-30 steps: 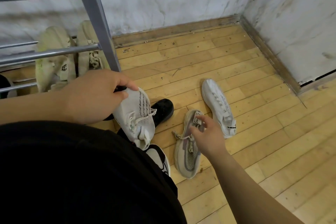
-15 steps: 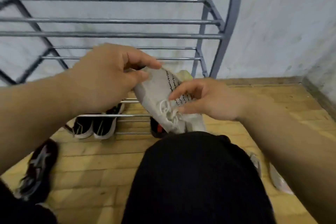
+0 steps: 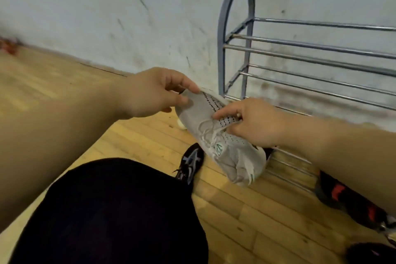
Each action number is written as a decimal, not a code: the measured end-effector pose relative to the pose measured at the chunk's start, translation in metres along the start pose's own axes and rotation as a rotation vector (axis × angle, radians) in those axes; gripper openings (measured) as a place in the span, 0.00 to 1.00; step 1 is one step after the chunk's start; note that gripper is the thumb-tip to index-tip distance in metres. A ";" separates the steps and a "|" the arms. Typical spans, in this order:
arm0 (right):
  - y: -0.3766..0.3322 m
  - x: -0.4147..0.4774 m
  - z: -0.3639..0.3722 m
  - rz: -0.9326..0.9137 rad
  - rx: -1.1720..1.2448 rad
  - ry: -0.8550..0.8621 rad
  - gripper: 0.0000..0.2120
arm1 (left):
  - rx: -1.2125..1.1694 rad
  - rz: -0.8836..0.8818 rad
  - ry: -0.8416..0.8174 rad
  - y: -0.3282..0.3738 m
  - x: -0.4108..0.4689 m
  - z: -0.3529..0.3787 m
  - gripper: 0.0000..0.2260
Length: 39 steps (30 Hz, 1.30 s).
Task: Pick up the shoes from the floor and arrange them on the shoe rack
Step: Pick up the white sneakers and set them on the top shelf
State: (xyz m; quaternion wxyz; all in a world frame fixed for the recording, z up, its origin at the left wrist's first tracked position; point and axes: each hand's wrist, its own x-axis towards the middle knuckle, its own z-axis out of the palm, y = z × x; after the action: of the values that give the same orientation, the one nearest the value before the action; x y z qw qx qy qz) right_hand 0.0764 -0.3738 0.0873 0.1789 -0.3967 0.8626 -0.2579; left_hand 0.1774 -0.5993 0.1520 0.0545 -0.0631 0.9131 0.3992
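Shoe: one white knit sneaker [image 3: 220, 135], soft mesh, laced, up in the air before the rack's end.
Left hand [image 3: 154, 94]: fingers pinching its tip.
Right hand [image 3: 255, 126]: fingers pinching its side by the laces.
Rack: one shoe rack [image 3: 221, 32], grey metal tubes, arched end.
Floor: wooden planks [image 3: 246, 221]; one black shoe [image 3: 191, 163], one black-and-red shoe [image 3: 342, 197].

White laced sneaker [image 3: 222, 135] held tilted beside grey shoe rack [image 3: 300, 53]; black shoe [image 3: 190, 162] on floor

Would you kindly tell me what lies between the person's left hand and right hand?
In the head view, the white sneaker bridges that gap: the left hand pinches one end, and the right hand holds its side by the laces.
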 end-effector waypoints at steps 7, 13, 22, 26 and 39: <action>0.000 0.096 0.075 0.071 0.206 -0.055 0.20 | -0.162 -0.079 0.060 -0.119 0.023 -0.005 0.21; 0.036 0.172 0.147 0.361 0.714 0.080 0.19 | -0.328 -0.249 0.002 -0.214 0.049 0.039 0.32; 0.077 0.271 0.240 0.630 0.952 -0.035 0.11 | -0.858 -0.517 0.159 -0.334 0.076 0.106 0.27; 0.101 0.300 0.254 0.674 0.544 0.037 0.10 | -0.898 -0.641 0.434 -0.383 0.083 0.102 0.27; 0.004 0.291 0.369 0.389 0.836 -0.436 0.37 | -0.854 -0.739 0.560 -0.425 0.027 0.089 0.27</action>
State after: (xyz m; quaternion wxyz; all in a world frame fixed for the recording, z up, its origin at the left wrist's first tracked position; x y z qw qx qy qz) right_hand 0.0829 -0.7098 -0.2420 0.5428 -0.1676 0.6863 -0.4542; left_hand 0.2229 -0.8219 -0.2194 -0.0823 -0.4929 0.5707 0.6516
